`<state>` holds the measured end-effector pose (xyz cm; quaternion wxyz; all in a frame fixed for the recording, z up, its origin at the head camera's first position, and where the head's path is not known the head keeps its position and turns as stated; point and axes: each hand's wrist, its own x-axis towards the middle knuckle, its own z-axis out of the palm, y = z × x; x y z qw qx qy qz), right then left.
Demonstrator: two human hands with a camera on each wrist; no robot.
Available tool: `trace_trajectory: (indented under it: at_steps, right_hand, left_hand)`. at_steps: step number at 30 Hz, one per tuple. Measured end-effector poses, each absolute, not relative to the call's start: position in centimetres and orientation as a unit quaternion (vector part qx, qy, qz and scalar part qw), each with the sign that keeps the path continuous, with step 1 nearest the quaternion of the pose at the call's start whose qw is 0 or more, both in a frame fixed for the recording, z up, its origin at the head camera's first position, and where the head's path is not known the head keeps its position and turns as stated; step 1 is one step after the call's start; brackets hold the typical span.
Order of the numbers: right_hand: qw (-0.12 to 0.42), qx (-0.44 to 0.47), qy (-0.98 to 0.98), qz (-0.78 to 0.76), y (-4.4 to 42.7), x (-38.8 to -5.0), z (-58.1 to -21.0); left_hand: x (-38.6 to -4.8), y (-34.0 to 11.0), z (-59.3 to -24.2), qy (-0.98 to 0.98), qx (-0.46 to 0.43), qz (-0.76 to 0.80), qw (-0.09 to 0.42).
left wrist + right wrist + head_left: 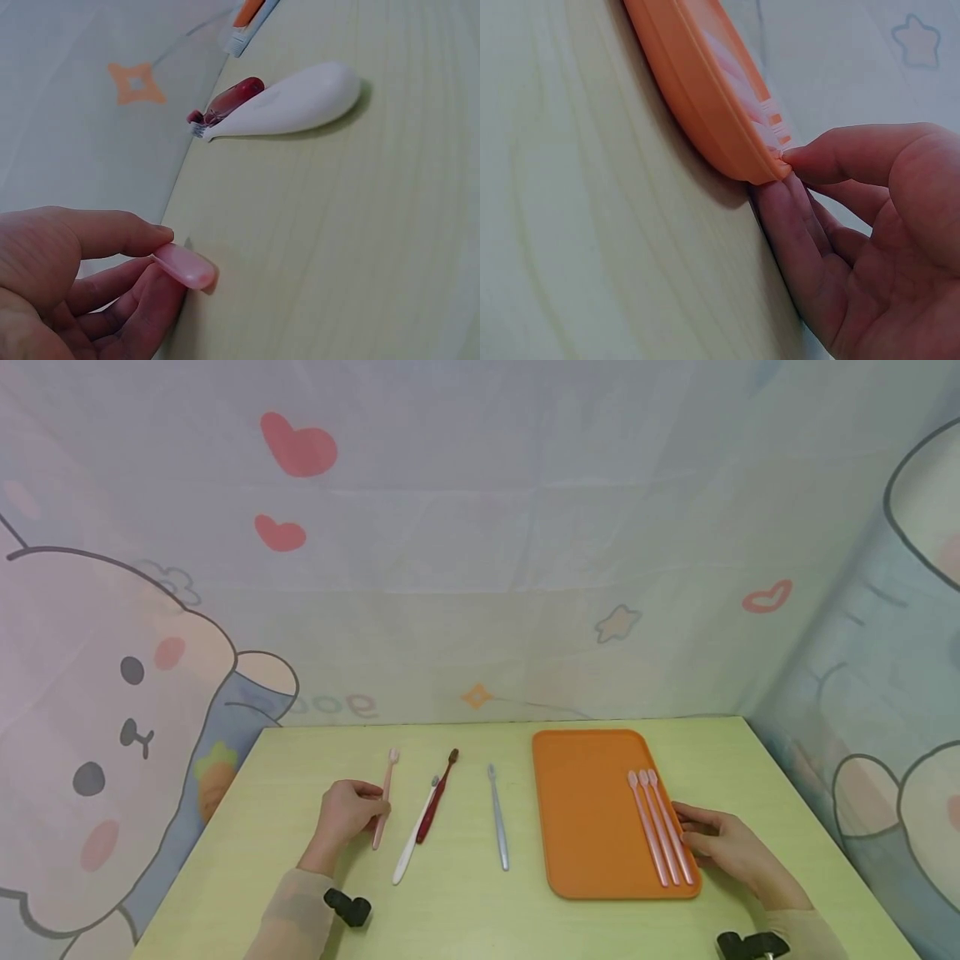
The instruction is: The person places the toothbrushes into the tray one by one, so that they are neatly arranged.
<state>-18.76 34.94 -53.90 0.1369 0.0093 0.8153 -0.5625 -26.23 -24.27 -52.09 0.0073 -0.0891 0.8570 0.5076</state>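
Note:
My left hand (348, 814) pinches a pink toothbrush (378, 837) between thumb and fingers at the table's left; its pink handle (191, 268) shows close up in the left wrist view. My right hand (731, 852) grips the right edge of an orange tray (588, 818), thumb on the rim and fingers at its outer side, as the right wrist view shows. Three pink toothbrushes (662, 831) lie side by side along the tray's right side. Right of the left hand lie a white toothbrush (408, 850) and a dark red one (432, 812), close together.
A light blue toothbrush (500, 831) lies between the dark red one and the tray. The pale green table (465, 918) ends at a printed cloth backdrop (450, 635), with more cloth on the right.

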Motion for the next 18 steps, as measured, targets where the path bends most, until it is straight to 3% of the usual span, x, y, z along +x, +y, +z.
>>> trace_trajectory:
  at_steps: [18]
  right_hand:
    - [0.139,0.005,0.808,-0.572,34.95,-18.74,-53.99]
  left_hand:
    - [-26.1,-24.57,-51.65,0.842,-0.088,0.532,0.008]
